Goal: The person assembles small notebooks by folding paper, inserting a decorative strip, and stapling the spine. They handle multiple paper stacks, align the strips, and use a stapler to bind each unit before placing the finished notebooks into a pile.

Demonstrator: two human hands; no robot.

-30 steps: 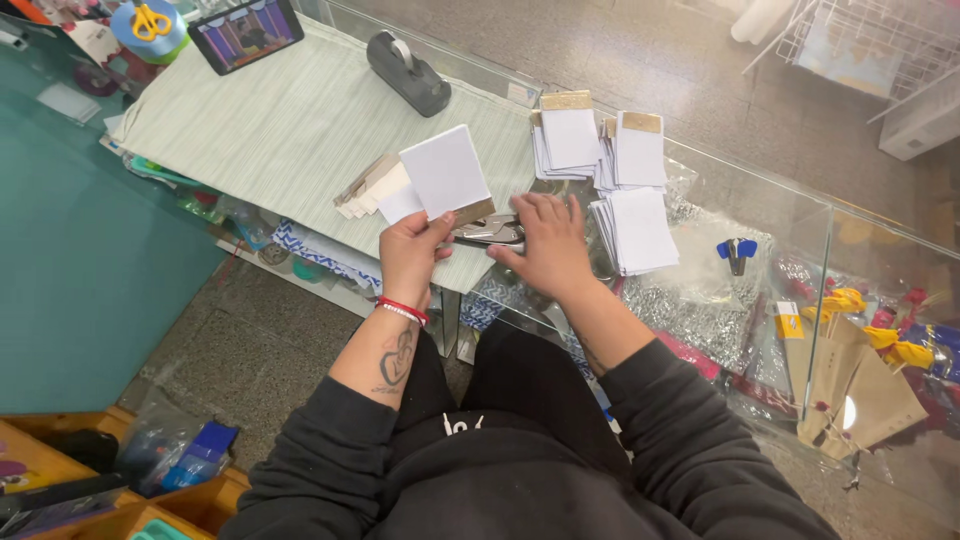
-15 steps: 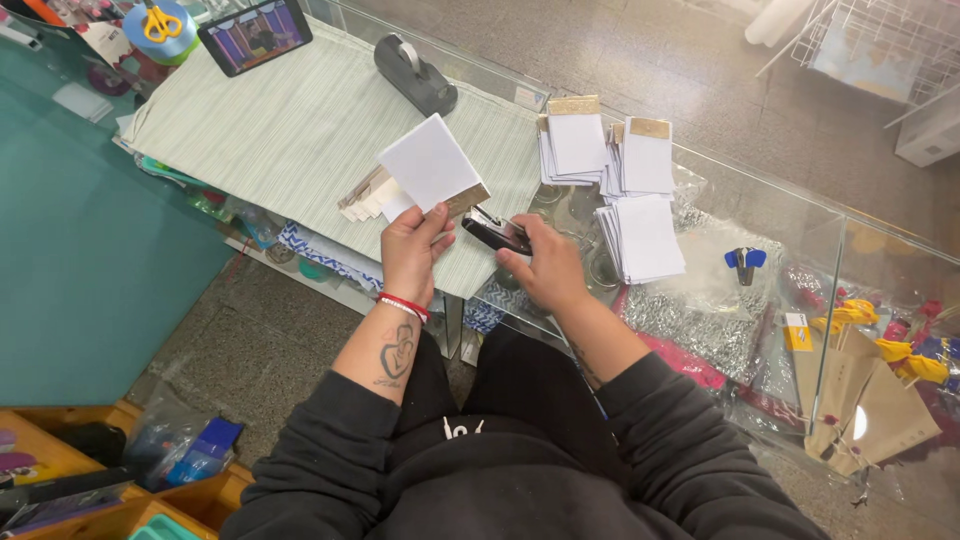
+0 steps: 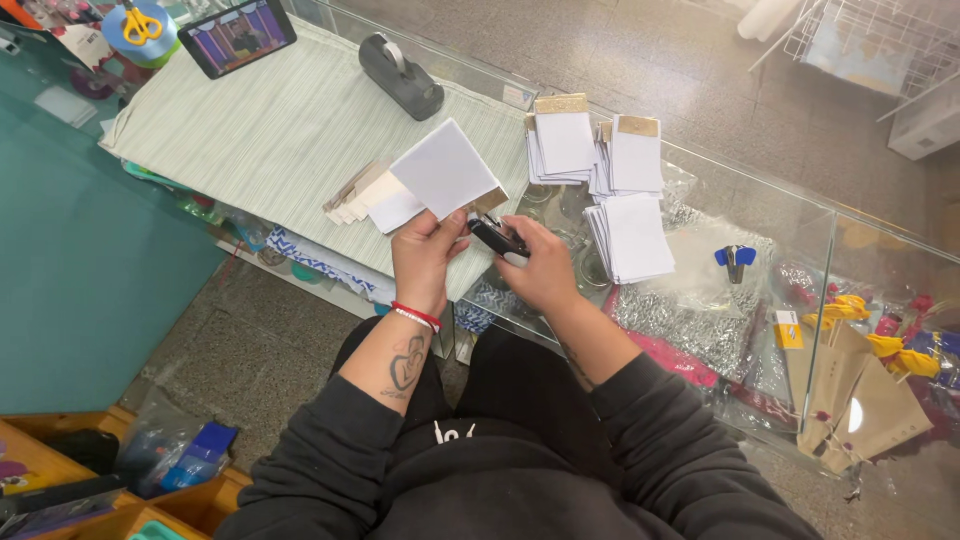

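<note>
My left hand (image 3: 425, 255) holds up a white square paper packet (image 3: 443, 170) with a tan flap at its lower right edge. My right hand (image 3: 540, 265) grips a small black stapler (image 3: 497, 237) whose jaw sits at the packet's lower corner. Both hands hover over the front edge of a glass counter (image 3: 770, 225). Loose white and tan packets (image 3: 365, 195) lie on the striped mat just beyond my left hand.
A pale green striped mat (image 3: 260, 130) covers the counter's left part, with a black tape dispenser (image 3: 400, 75), a tablet (image 3: 238, 37) and yellow scissors (image 3: 140, 22). Stacks of white packets (image 3: 610, 175) lie to the right, near a blue-handled tool (image 3: 735, 258). Orange bins (image 3: 60, 490) stand at the floor's lower left.
My right hand picked the black stapler up off the glass and brought it to the packet's corner. My left hand tilted the packet and lifted it slightly.
</note>
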